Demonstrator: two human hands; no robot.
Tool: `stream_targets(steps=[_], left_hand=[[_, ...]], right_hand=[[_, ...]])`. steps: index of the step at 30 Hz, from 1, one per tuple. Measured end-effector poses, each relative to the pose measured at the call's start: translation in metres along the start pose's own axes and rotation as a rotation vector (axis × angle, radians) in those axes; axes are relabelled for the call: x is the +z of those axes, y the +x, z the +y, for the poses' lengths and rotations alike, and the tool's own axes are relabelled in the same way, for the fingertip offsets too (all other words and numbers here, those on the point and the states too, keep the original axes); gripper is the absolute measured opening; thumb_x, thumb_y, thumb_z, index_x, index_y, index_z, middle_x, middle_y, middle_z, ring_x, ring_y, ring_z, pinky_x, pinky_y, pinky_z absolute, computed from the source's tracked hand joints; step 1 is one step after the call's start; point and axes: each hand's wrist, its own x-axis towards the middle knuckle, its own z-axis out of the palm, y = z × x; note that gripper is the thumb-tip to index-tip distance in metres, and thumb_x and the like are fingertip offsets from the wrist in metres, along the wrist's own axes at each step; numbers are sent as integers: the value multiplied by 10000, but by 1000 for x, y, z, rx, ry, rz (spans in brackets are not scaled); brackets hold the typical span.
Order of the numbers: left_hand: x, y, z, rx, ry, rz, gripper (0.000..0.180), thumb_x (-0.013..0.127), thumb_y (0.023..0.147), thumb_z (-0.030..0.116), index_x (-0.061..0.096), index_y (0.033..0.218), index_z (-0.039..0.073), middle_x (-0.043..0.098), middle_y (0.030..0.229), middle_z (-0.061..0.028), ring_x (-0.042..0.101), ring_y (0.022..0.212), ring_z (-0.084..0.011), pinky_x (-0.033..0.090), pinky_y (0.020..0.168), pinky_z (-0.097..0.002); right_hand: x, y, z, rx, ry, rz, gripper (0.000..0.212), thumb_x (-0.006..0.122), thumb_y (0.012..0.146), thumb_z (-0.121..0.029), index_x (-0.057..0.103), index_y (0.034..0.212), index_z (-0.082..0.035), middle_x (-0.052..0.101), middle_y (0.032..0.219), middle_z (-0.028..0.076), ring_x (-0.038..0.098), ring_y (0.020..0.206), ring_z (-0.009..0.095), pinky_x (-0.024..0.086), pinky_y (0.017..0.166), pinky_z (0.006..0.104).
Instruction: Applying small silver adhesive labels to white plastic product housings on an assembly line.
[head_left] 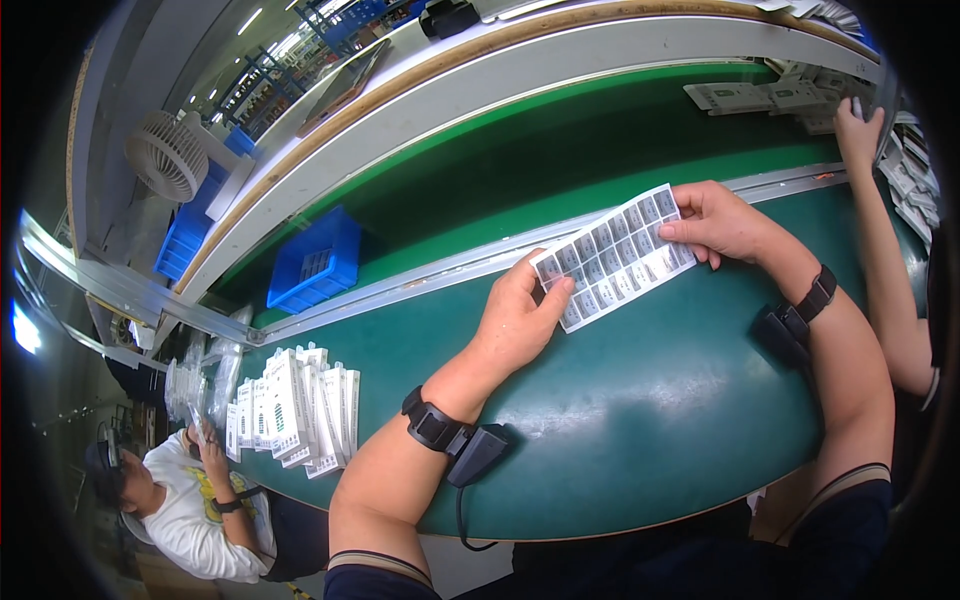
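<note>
Between my two hands a white sheet of small grey rectangular labels (610, 257) is stretched out, tilted up to the right above the green work surface. My left hand (517, 312) pinches its left end, thumb on top and fingers behind. At the right end my right hand (718, 225) grips it the same way, thumb over the labels. Several labels along the lower edge look paler from glare. Left of my left forearm stands a leaning group of flat white boxes (297, 408) with small dark and green print.
A blue bin (316, 262) sits on the green belt (560, 165) beyond the metal rail (440, 287). White packages (770, 97) lie far right, near a co-worker's hand (858, 130). Another person (200, 500) works at lower left beside clear plastic bags (225, 355). A white fan (167, 157) stands upper left.
</note>
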Motion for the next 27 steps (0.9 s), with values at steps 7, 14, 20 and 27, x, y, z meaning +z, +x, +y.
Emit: stream_targets(steps=[7, 14, 20, 27], left_hand=[[3, 0, 0, 17, -8, 69, 314, 600, 940, 88, 577, 1233, -21, 686, 1077, -123, 642, 975, -166, 507, 853, -313], [3, -1, 2, -4, -38, 76, 320, 599, 943, 90, 577, 1246, -12, 683, 1092, -116, 638, 981, -160, 505, 860, -313], [2, 0, -1, 38, -26, 69, 325, 599, 942, 84, 574, 1251, -15, 681, 1097, -111, 632, 991, -159, 501, 871, -311], [3, 0, -1, 24, -37, 57, 326, 599, 940, 74, 572, 1252, -16, 681, 1090, -113, 635, 981, -161, 504, 866, -311]], right_hand=[[1, 1, 1, -6, -5, 5, 233, 634, 928, -142, 661, 1119, -12, 605, 716, 4, 485, 494, 31, 433, 388, 196], [0, 0, -2, -21, 3, -5, 243, 635, 933, -167, 662, 1119, -13, 607, 723, 3, 480, 494, 32, 428, 388, 195], [0, 1, 2, -44, 11, 18, 276, 639, 937, -177, 606, 1144, 2, 624, 740, 19, 480, 480, 30, 417, 375, 191], [0, 2, 5, -37, 31, 13, 275, 639, 936, -161, 603, 1155, 1, 625, 737, 19, 482, 479, 28, 416, 371, 191]])
